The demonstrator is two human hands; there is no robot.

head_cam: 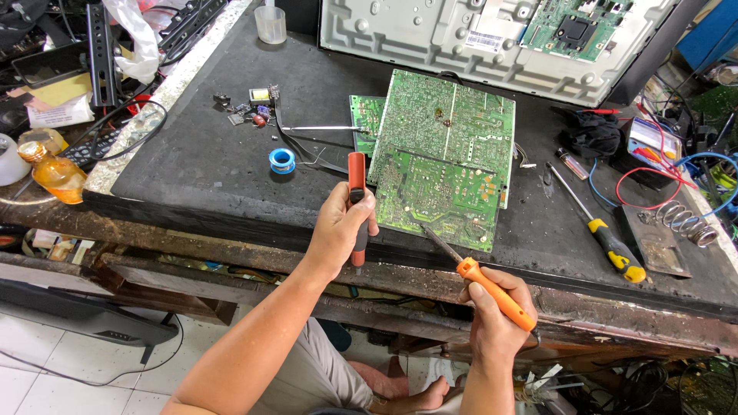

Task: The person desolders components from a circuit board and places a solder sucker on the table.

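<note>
My left hand (340,227) grips a red and grey desoldering pump (357,184) upright, just left of a green circuit board (438,196) lying solder side up at the bench's front edge. My right hand (498,311) holds an orange-handled soldering iron (492,292) below the bench edge; its metal tip slants up and left onto the board's lower edge. A larger green circuit board (446,119) lies partly under the first one, further back.
On the dark bench (207,154) lie a blue solder spool (282,161), tweezers (304,150), small loose parts (250,107), a yellow-handled screwdriver (607,242), a multimeter (653,146) with red and blue leads, and a coiled iron stand (684,221). A white metal chassis (461,38) stands behind.
</note>
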